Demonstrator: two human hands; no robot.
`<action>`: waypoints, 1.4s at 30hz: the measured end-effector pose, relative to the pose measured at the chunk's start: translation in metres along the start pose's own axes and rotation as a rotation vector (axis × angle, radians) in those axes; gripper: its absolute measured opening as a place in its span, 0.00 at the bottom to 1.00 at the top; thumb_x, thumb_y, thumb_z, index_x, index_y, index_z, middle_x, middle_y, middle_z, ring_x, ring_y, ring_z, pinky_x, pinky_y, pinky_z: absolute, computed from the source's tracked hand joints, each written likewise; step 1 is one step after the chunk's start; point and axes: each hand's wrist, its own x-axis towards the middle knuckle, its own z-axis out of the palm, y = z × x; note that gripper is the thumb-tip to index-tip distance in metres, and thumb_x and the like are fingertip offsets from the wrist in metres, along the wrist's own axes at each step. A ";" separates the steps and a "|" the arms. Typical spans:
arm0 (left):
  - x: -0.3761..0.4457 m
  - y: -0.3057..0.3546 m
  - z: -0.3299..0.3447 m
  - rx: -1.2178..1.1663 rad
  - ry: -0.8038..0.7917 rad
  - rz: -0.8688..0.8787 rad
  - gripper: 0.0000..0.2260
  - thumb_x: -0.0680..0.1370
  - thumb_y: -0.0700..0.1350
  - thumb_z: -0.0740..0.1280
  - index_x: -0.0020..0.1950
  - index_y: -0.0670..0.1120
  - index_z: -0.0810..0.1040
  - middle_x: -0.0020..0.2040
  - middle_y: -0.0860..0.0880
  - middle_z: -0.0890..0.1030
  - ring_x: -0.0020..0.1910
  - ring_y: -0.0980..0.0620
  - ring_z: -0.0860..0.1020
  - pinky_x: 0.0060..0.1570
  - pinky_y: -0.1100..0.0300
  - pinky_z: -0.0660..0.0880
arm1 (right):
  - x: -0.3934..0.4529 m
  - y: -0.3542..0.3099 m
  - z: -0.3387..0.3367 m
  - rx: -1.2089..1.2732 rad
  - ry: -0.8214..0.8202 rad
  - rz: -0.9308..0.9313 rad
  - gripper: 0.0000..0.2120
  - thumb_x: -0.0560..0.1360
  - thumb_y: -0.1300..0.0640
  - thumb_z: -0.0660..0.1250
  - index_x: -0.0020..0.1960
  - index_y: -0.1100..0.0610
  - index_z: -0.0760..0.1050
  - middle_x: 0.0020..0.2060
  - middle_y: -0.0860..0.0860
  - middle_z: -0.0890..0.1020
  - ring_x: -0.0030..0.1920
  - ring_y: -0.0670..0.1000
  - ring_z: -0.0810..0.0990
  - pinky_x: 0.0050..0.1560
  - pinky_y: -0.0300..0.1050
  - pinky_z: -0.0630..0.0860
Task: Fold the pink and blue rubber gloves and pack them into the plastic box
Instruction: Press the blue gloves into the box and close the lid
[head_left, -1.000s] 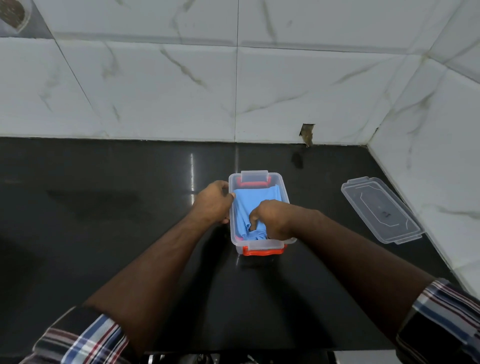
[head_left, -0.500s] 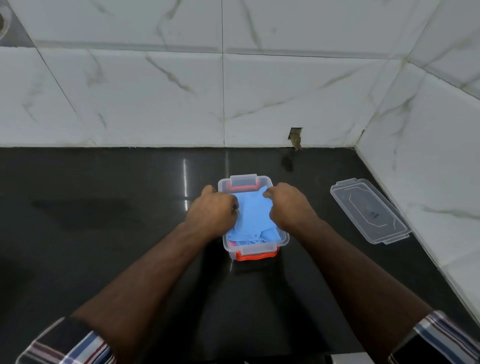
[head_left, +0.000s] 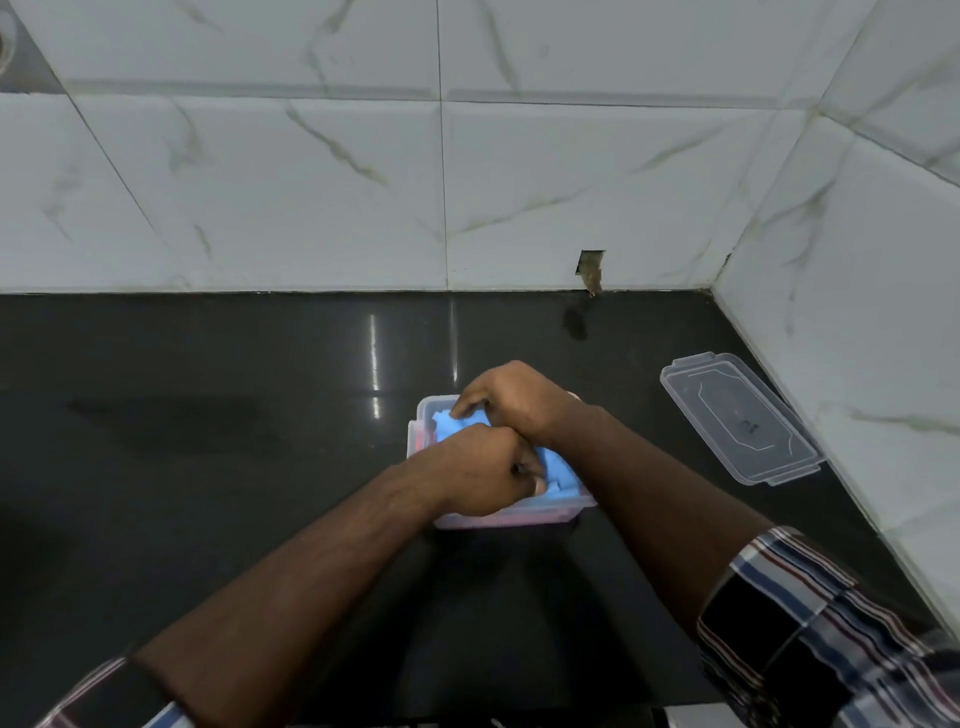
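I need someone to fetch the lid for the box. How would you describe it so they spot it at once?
Look at the black countertop where it meets the right-hand tiled wall. The clear plastic lid lies flat there, right of the box, apart from both hands.

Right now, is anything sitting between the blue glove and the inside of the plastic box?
Nothing visible does. The blue glove already lies inside the plastic box, and both hands, the left hand and the right hand, are on it with curled fingers. The lid lies apart on the counter to the right.
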 end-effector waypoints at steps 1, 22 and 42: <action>0.000 0.001 0.002 -0.037 0.002 0.001 0.10 0.81 0.46 0.66 0.58 0.47 0.85 0.55 0.54 0.86 0.51 0.58 0.81 0.57 0.65 0.76 | -0.003 -0.002 -0.001 0.059 0.002 -0.011 0.19 0.69 0.73 0.66 0.55 0.58 0.84 0.53 0.53 0.85 0.54 0.48 0.82 0.57 0.36 0.74; 0.141 0.096 0.055 0.592 0.124 0.235 0.27 0.82 0.51 0.57 0.81 0.48 0.57 0.82 0.50 0.58 0.82 0.44 0.51 0.78 0.41 0.50 | -0.152 0.118 -0.013 -0.248 0.327 0.766 0.11 0.78 0.55 0.62 0.54 0.58 0.79 0.49 0.55 0.82 0.50 0.56 0.83 0.48 0.51 0.77; 0.208 0.123 0.067 0.534 0.218 0.358 0.07 0.78 0.42 0.65 0.55 0.44 0.73 0.53 0.43 0.77 0.51 0.41 0.77 0.48 0.50 0.70 | -0.215 0.162 -0.008 -0.155 0.493 0.645 0.15 0.74 0.58 0.67 0.60 0.56 0.78 0.54 0.53 0.80 0.56 0.54 0.77 0.56 0.48 0.75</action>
